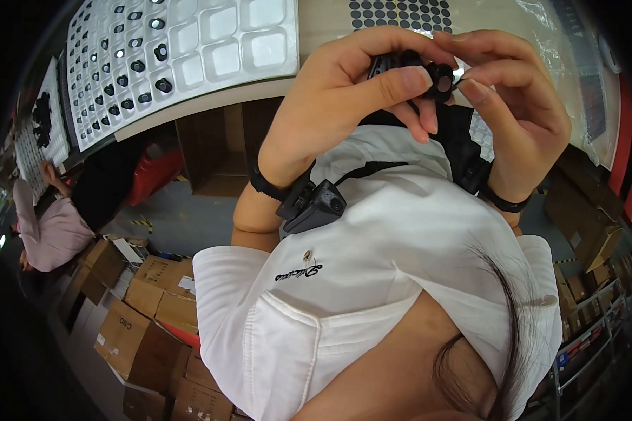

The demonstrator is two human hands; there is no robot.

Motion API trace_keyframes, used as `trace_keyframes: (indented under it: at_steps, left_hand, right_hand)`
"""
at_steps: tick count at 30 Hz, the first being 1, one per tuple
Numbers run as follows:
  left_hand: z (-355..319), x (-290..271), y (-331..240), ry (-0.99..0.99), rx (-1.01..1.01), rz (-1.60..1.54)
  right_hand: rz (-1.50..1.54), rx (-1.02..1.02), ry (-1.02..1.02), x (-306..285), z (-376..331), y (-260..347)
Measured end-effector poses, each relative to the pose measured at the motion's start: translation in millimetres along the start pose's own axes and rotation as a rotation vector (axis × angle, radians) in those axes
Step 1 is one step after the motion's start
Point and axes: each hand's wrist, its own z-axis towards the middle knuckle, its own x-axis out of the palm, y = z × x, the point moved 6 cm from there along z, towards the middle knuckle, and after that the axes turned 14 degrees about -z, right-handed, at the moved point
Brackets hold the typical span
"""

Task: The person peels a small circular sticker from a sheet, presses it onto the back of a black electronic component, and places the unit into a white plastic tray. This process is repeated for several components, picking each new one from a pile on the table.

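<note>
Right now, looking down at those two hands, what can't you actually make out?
- Small black flower-shaped plastic part, head view: the left hand and right hand cover most of it.
- White moulded plastic tray with square pockets: cut off by the top edge.
- Small black pieces in the tray: too small to identify.
- Person in pink: blurred at the rim.

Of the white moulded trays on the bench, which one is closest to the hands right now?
The large-pocket tray, just left of the left hand. Its pockets are big squares, mostly empty with a few black parts, while the trays further left have much smaller pockets.
</note>
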Motion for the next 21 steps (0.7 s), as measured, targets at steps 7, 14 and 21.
trace_keyframes:
  at_steps: [7, 14, 21]
  left_hand:
    - [-1, 3, -5, -0.02, -0.065, 0.044]
    - [5, 8, -13, 0.633, 0.332, 0.305]
    - [4, 5, -13, 0.582, 0.319, 0.3]
  right_hand:
    - [-0.055, -0.056, 0.004, 0, -3, 5]
    - [-0.065, -0.097, -0.013, 4, -3, 4]
    - [-0.105, -0.146, -0.022, 6, -3, 5]
